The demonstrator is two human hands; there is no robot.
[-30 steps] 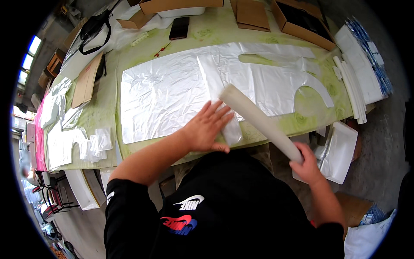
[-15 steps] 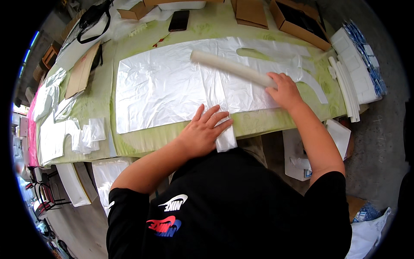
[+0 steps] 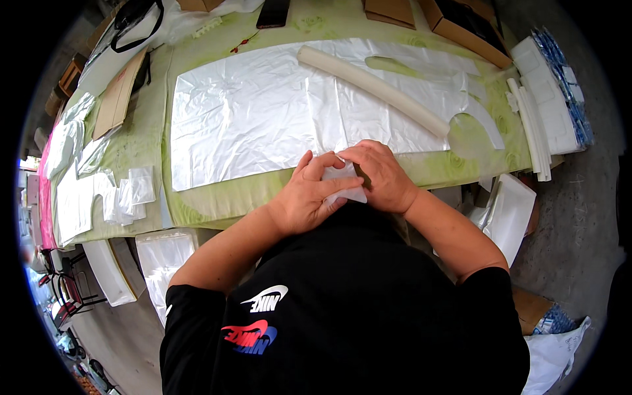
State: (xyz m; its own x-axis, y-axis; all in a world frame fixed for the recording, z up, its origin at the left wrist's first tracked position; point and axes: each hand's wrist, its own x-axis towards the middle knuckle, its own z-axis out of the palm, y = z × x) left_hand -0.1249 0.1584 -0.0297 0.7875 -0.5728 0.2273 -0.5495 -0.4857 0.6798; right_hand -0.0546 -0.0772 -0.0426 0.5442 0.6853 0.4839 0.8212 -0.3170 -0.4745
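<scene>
A large white plastic film sheet [image 3: 243, 118], cut like an apron with loops at its right end, lies spread and wrinkled on the table. Across its right half rests a pale roller tube [image 3: 375, 92], touched by neither hand. At the near table edge, my left hand [image 3: 306, 194] grips a folded piece of white plastic film [image 3: 349, 191] between thumb and fingers. My right hand [image 3: 382, 174] is closed on the same piece from the other side, its fingertips close to the left ones. Part of the folded film is hidden under the fingers.
A green patterned cloth covers the table [image 3: 217, 204]. Folded clear film pieces [image 3: 135, 191] and a cardboard sheet [image 3: 120, 95] lie at left. A phone [image 3: 273, 12] and an open cardboard box [image 3: 464, 29] are at the back. White tubes [image 3: 528, 128] lie at the right edge.
My right hand has let go of the roller tube and come back to the near edge beside my left. Both hands now hold the folded film, which my left hand was pressing flat.
</scene>
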